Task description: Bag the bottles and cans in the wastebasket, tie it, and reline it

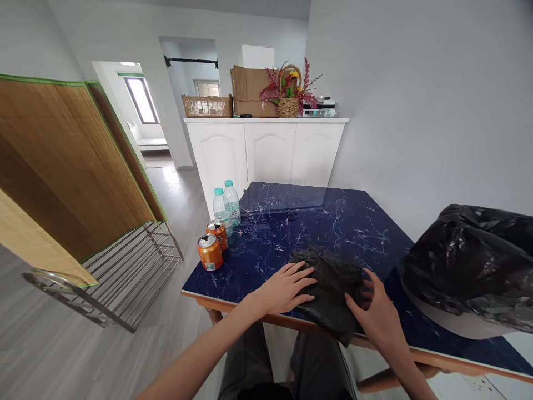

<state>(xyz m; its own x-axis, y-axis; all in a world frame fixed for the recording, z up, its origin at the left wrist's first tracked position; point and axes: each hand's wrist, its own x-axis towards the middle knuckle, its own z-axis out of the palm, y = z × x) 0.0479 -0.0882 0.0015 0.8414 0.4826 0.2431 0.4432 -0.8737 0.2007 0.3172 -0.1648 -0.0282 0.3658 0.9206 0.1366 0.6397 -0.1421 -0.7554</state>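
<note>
Resting both hands on a crumpled black plastic bag (327, 297), the person sits close in to the table (287, 205). The bag lies at the near edge, one corner drooping over. The left hand (287, 288) is spread flat on it, its grip wide and closed on nothing; the right hand (372, 308) curves about the other side, thumb and fingers apart, and I cannot tell whether it pinches any plastic. To me this looks like flattening or arranging the bag; the next move seems to call for a firmer pinch on a loose edge.

The top is glossy, dark-blue and marbled. Along its left edge stand two orange drink cans (210, 254) and two clear bottles (221, 206) with teal caps; to the right sits a pale container (462, 325) draped in black plastic. Beyond, a white cabinet (270, 147) carries cardboard boxes (208, 105) and a flower basket (288, 107); a metal rack (141, 261) stands leftward.
</note>
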